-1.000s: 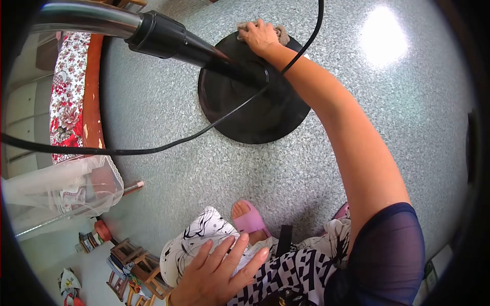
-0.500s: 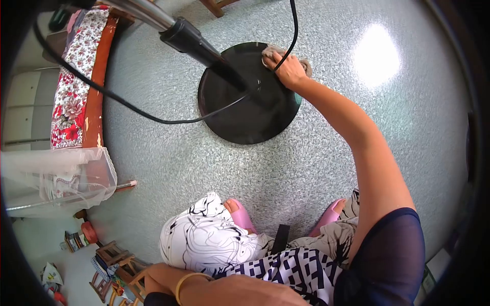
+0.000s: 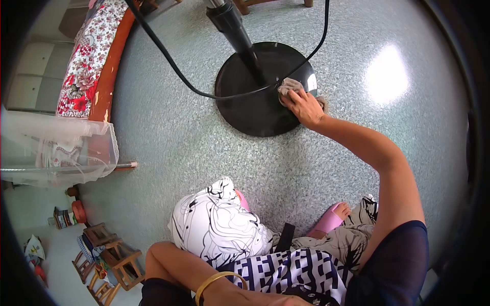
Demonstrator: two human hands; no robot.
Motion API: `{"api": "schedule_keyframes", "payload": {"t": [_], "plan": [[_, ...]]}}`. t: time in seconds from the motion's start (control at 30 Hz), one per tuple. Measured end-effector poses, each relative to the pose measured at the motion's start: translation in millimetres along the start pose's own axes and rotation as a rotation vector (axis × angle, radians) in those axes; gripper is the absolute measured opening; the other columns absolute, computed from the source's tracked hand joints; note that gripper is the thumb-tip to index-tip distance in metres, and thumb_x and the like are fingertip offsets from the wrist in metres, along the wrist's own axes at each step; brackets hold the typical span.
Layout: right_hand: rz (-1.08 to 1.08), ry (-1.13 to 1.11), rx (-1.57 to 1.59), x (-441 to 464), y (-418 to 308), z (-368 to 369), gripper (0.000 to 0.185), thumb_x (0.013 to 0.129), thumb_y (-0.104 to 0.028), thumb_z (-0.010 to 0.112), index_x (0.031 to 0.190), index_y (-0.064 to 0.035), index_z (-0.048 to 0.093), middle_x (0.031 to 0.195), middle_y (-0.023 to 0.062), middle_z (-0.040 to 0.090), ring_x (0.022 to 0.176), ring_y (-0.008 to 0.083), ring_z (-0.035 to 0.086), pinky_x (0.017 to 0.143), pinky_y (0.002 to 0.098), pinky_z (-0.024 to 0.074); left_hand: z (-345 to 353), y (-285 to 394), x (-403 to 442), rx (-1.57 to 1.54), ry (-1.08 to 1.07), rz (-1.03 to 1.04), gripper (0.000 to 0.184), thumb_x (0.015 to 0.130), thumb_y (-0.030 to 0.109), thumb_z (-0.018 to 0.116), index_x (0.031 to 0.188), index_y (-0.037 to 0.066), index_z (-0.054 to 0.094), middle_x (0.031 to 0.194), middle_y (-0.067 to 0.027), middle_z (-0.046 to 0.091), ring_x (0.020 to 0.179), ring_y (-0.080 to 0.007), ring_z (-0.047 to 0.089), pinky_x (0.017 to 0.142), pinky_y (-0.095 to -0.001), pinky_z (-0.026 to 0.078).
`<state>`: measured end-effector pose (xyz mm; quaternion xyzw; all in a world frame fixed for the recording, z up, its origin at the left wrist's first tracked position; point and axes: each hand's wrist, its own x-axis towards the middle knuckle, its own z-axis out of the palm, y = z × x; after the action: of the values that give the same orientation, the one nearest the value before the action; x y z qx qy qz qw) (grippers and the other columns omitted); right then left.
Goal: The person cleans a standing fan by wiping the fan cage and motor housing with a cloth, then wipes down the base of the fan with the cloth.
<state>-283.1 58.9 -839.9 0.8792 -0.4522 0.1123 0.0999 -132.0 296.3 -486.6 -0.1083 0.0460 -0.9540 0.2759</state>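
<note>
My right hand presses a crumpled brown cloth onto the right part of a round black base, its fingers bent over the cloth. A black pole rises from the middle of that base, and a black cable loops in front of it. At the bottom edge lies my left forearm with a gold bangle, across my lap; the fingers of my left hand are hidden from view.
A bed with a floral cover and orange-brown frame stands at the left, with a sheer white net below it. Small wooden chairs are at the lower left. Wooden furniture legs show at the top. My pink slippers rest on the speckled floor.
My right hand has moved with the cloth from the base's far edge to its right part. My left hand, earlier spread above my knee, has drawn back to my lap. The view has shifted.
</note>
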Motion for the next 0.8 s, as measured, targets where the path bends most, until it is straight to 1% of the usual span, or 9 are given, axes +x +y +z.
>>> {"api": "schedule_keyframes", "payload": {"t": [0.03, 0.17, 0.27, 0.33, 0.43, 0.5, 0.57, 0.67, 0.8], "plan": [[-0.005, -0.002, 0.0, 0.8, -3.1, -0.1, 0.048, 0.085, -0.015, 0.05, 0.133, -0.0172, 0.048, 0.112, 0.0046, 0.046, 0.104, 0.0236, 0.047, 0.081, 0.0329, 0.0443, 7.7, 0.2, -2.5, -0.372, 0.138, -0.155, 0.087, 0.098, 0.055, 0.022, 0.136, -0.023, 0.016, 0.141, -0.0361, 0.031, 0.136, -0.0357, 0.033, 0.113, -0.0409, 0.026], [-0.134, 0.046, 0.054, 10.0, -21.0, 3.3, 0.037, 0.086, -0.019, 0.051, 0.123, -0.0182, 0.055, 0.106, 0.0031, 0.047, 0.1, 0.0224, 0.047, 0.077, 0.0342, 0.045, -18.5, -11.5, -12.1, -0.107, -0.088, -0.173, 0.084, 0.098, 0.052, 0.022, 0.138, -0.022, 0.012, 0.143, -0.0328, 0.031, 0.137, -0.0339, 0.032, 0.114, -0.0389, 0.024], [-0.349, 0.051, 0.104, 23.5, -41.5, 5.9, 0.034, 0.087, -0.022, 0.052, 0.121, -0.0214, 0.055, 0.104, 0.0022, 0.048, 0.1, 0.0218, 0.047, 0.075, 0.034, 0.0465, -14.2, -10.8, -8.9, -0.133, -0.113, 0.071, 0.093, 0.095, 0.062, 0.021, 0.139, -0.02, 0.015, 0.143, -0.0316, 0.033, 0.136, -0.0339, 0.033, 0.114, -0.0389, 0.023], [-0.438, 0.071, 0.082, 36.7, -60.5, 9.6, 0.035, 0.086, -0.023, 0.054, 0.121, -0.0216, 0.054, 0.104, 0.0026, 0.048, 0.099, 0.0204, 0.048, 0.074, 0.0348, 0.047, -12.9, 19.4, -8.3, 0.488, -0.064, -0.261, 0.109, 0.085, 0.076, 0.016, 0.138, -0.019, 0.022, 0.141, -0.0326, 0.035, 0.134, -0.0349, 0.037, 0.113, -0.0392, 0.027], [-0.52, 0.2, 0.213, 50.3, -90.4, 22.6, 0.025, 0.084, -0.028, 0.055, 0.103, -0.0118, 0.059, 0.094, 0.0016, 0.053, 0.093, 0.0198, 0.051, 0.072, 0.0371, 0.0465, -17.0, 26.6, -11.5, 0.581, -0.113, -0.255, 0.12, 0.074, 0.084, 0.013, 0.135, -0.018, 0.032, 0.138, -0.0324, 0.038, 0.131, -0.0361, 0.04, 0.109, -0.0393, 0.033], [-0.542, 0.119, 0.191, 53.9, -101.5, 27.7, 0.024, 0.084, -0.026, 0.055, 0.104, -0.0149, 0.062, 0.096, 0.0007, 0.053, 0.093, 0.0203, 0.05, 0.071, 0.0361, 0.0462, -16.9, 36.2, -11.6, 0.663, -0.122, -0.21, 0.119, 0.075, 0.084, 0.012, 0.132, -0.017, 0.038, 0.135, -0.0314, 0.044, 0.129, -0.037, 0.044, 0.105, -0.0396, 0.038], [-0.585, 0.122, 0.185, 49.8, -91.6, 20.9, 0.023, 0.084, -0.024, 0.054, 0.105, -0.0175, 0.063, 0.097, 0.0, 0.052, 0.094, 0.0204, 0.05, 0.072, 0.0354, 0.0461, -14.8, 50.7, -12.8, 0.793, -0.132, -0.402, 0.113, 0.08, 0.08, 0.012, 0.129, -0.017, 0.043, 0.131, -0.0314, 0.048, 0.126, -0.0364, 0.048, 0.102, -0.0396, 0.041], [-0.632, 0.144, 0.197, 42.2, -72.5, 17.3, 0.023, 0.084, -0.021, 0.054, 0.105, -0.0218, 0.064, 0.101, -0.0013, 0.051, 0.097, 0.0205, 0.049, 0.074, 0.0342, 0.0459, -23.6, 35.7, -30.9, 0.783, -0.1, -0.189, 0.101, 0.088, 0.072, 0.016, 0.127, -0.016, 0.047, 0.128, -0.032, 0.05, 0.122, -0.035, 0.052, 0.098, -0.0389, 0.045], [-0.628, 0.101, 0.18, 24.5, -32.8, 6.0, 0.029, 0.083, -0.019, 0.053, 0.11, -0.0249, 0.062, 0.106, -0.0014, 0.049, 0.104, 0.0194, 0.048, 0.08, 0.0336, 0.0462, -25.2, 52.3, -38.0, 0.825, -0.113, -0.278, 0.089, 0.094, 0.063, 0.021, 0.126, -0.015, 0.049, 0.124, -0.0322, 0.054, 0.114, -0.0344, 0.059, 0.09, -0.0372, 0.05]]}}
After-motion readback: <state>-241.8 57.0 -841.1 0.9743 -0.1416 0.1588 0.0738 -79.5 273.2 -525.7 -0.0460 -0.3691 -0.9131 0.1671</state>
